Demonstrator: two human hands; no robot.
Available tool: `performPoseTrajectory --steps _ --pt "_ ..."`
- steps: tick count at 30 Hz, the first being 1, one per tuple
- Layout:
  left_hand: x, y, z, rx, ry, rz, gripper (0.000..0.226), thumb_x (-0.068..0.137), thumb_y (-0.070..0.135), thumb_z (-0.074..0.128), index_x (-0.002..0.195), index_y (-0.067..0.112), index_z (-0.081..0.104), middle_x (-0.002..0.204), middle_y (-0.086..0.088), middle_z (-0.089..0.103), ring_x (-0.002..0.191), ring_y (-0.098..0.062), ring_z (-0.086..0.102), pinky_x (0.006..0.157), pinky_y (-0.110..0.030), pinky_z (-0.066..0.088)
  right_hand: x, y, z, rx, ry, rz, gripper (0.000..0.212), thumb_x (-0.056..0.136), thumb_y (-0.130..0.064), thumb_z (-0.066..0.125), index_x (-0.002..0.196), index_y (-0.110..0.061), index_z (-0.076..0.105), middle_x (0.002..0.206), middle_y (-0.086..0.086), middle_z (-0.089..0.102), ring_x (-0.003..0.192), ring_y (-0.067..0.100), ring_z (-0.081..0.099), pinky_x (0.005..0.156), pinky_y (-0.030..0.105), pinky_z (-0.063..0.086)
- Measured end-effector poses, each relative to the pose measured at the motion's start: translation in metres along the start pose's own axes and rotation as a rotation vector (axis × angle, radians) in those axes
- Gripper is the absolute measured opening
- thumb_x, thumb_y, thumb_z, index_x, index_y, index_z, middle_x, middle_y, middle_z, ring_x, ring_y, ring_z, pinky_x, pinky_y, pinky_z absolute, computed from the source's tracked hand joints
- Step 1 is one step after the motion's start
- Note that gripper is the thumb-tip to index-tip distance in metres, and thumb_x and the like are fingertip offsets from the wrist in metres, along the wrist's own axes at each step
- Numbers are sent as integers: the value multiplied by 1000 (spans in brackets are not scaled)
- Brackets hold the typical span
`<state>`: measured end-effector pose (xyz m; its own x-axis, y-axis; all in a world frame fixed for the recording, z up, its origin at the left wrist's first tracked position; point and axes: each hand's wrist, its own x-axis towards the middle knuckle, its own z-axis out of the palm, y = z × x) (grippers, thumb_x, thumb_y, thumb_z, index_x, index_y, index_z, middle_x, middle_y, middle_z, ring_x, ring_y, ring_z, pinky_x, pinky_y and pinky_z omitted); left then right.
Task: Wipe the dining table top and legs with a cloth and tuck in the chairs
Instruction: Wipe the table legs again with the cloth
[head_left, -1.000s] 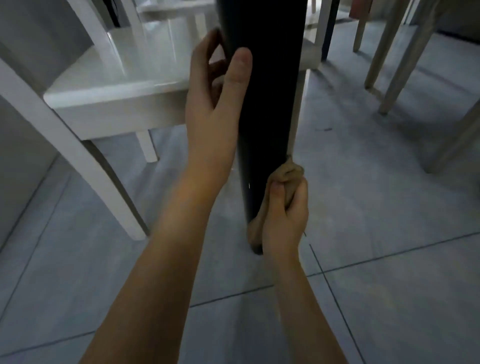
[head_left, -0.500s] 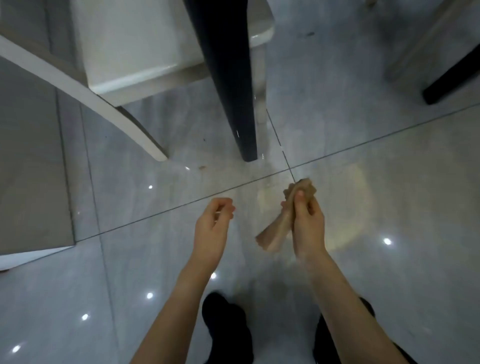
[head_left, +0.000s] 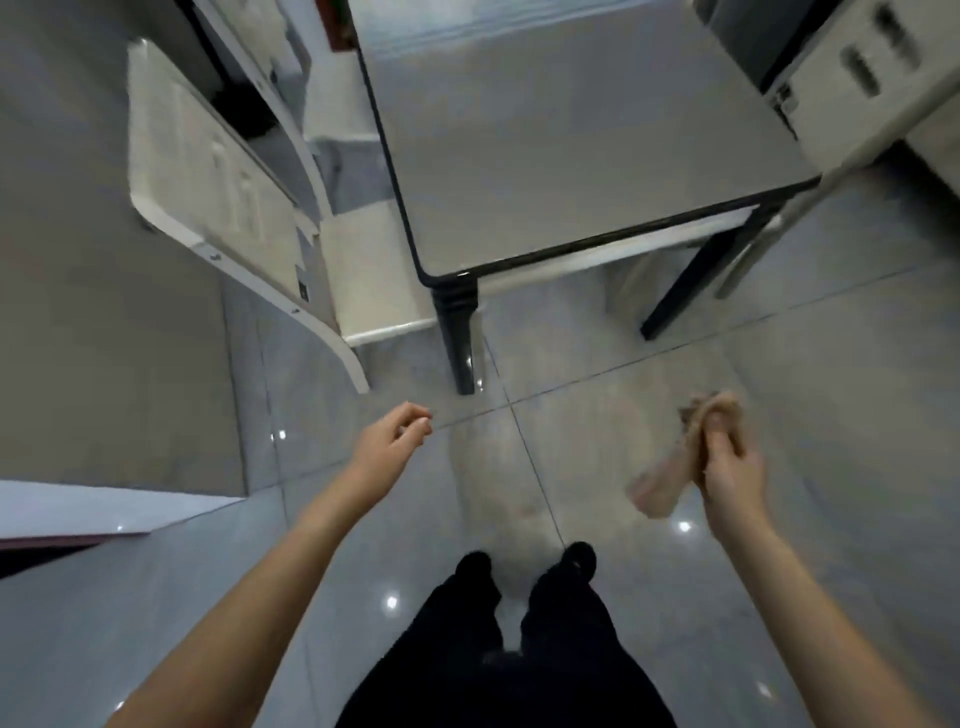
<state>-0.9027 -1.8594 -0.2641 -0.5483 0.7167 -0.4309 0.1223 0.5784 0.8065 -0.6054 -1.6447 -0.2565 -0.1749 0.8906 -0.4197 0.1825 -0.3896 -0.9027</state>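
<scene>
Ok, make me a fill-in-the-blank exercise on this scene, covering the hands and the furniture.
1. The right hand grips the cloth, while the left hand holds ___.
2. The table leg nearest the person is coloured ___.
3. From the person's view, the white chair stands to the ___ of the table.
Missing words: nothing; black; left.

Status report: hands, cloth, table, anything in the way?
Left hand empty, fingers loosely curled. Right hand grips cloth, off the table. White chair close beside near table leg, bare floor in front.
</scene>
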Motion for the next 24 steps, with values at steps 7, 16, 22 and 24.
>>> performPoseTrajectory --steps 7,16,22,24 --pt "-34 11 9 -117 1 71 19 99 12 46 103 5 63 91 -13 66 81 -21 62 75 -28 50 -102 11 -55 242 242 -52 70 59 -71 59 108 -21 65 91 -15 74 80 2 67 60 20 56" --pt "-38 4 91 8 -188 12 19 99 11 45 94 13 63 88 -12 66 79 -26 61 71 -32 47 -168 98 -151 465 597 134 33 97 -42 48 116 -19 62 110 -2 68 99 11 62 76 26 54" --pt "-31 63 217 14 -247 7 20 99 11 45 91 11 64 84 -11 65 77 -25 60 72 -32 46 -154 127 -260 451 658 216 101 47 -85 66 125 -21 61 118 -5 67 102 4 64 91 40 52" --pt "-36 87 263 -7 -257 0 21 99 9 44 90 11 63 83 -11 64 76 -24 59 70 -32 45 -142 125 -301 439 657 229 97 42 -89 66 116 -26 66 114 -5 68 103 10 64 95 43 50"
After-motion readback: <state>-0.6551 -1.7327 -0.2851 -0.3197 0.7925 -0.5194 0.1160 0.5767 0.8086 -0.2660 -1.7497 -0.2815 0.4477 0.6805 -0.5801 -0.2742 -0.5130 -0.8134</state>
